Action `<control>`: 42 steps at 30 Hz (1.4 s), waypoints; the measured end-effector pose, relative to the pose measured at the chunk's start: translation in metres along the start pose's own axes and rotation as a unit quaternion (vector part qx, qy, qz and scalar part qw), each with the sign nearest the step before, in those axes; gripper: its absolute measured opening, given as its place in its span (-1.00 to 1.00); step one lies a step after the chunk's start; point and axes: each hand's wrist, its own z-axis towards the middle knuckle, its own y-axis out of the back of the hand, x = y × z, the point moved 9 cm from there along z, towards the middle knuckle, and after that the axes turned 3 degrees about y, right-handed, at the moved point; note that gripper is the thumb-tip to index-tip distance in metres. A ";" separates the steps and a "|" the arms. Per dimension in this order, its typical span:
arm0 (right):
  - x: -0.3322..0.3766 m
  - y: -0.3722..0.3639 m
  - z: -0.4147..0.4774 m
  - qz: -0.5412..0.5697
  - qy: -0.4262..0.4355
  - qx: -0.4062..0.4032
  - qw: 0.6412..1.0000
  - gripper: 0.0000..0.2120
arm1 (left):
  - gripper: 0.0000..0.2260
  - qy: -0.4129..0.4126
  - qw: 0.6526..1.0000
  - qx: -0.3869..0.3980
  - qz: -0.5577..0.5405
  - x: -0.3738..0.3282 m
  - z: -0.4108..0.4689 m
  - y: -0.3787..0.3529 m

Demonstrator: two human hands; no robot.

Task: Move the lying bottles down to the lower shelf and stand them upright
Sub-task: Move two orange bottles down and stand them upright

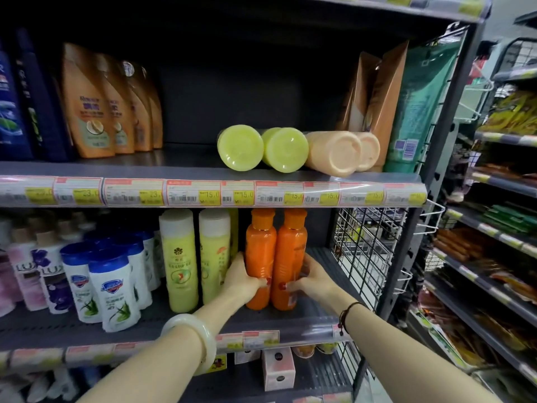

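both hands were low on the lower shelf (313,309), pressed in from either side on a pair of upright orange bottles. left hand (242,282) was wrapped around the left orange bottle (260,257), thumb across its front, fingers hidden behind it. right hand (312,279) gripped the right orange bottle (292,257) the same way, thumb on the front, fingers curled round the far side. the two bottles stood touching each other, caps up, just under the edge of the shelf above. thumbnails were red. a pale bangle (193,341) sat on the left wrist, a dark cord bracelet (347,314) on the right. just beyond the left hand, two tall yellow-green bottles (180,260) stood upright, and further out to that side a cluster of white bottles with blue caps (112,289). beyond the right hand the shelf was bare up to a wire mesh side panel (363,248). on the upper shelf (145,167), above the hands, four bottles lay on their sides with bases facing out: two lime-green bottles (263,148) side by side and touching, then two peach bottles (340,154) next to them on the right-hand side. behind the peach ones stood tan pouches (377,91) and a green tube (418,112); up and to the left-hand side, orange refill pouches (90,103) stood in a row. price tags (203,193) ran along the upper shelf's front edge.
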 end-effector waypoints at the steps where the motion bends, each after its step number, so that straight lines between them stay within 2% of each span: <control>1: 0.000 -0.002 0.003 -0.001 0.000 0.002 1.000 -0.36 | -0.39 0.001 1.000 -0.009 -0.006 0.002 0.002 0.001; 13: -0.003 -0.005 0.018 -0.014 -0.001 0.003 1.000 -0.37 | -0.44 0.006 1.000 -0.028 0.001 0.006 0.010 0.001; 20: 0.009 0.001 0.005 -0.105 -0.025 -0.006 0.994 -0.32 | -0.59 0.024 0.999 -0.014 0.040 -0.006 0.007 0.007; 23: 0.012 0.004 -0.002 -0.161 -0.047 -0.008 0.986 -0.41 | -0.58 0.037 0.995 0.006 0.087 -0.011 0.001 0.013; 26: 0.023 0.008 -0.015 -0.230 -0.060 -0.011 0.971 -0.80 | -0.57 0.043 0.984 0.061 0.163 -0.016 -0.007 0.018; 28: 0.035 0.010 -0.023 -0.265 -0.061 -0.013 0.962 -0.87 | -0.56 0.037 0.970 0.109 0.214 -0.022 -0.015 0.022; 31: 0.059 0.009 -0.039 -0.300 -0.057 -0.002 0.952 -0.87 | -0.56 0.004 0.943 0.187 0.277 -0.041 -0.028 0.026; 34: 0.092 0.010 -0.061 -0.330 -0.057 -0.001 0.942 -0.68 | -0.60 -0.046 0.917 0.242 0.315 -0.068 -0.045 0.027; 37: 0.126 0.015 -0.087 -0.356 -0.050 -0.020 0.933 -0.65 | -0.67 -0.100 0.902 0.266 0.325 -0.096 -0.060 0.027; 42: 0.181 0.028 -0.131 -0.384 -0.051 -0.076 0.919 -0.64 | -0.64 -0.182 0.881 0.284 0.331 -0.144 -0.087 0.035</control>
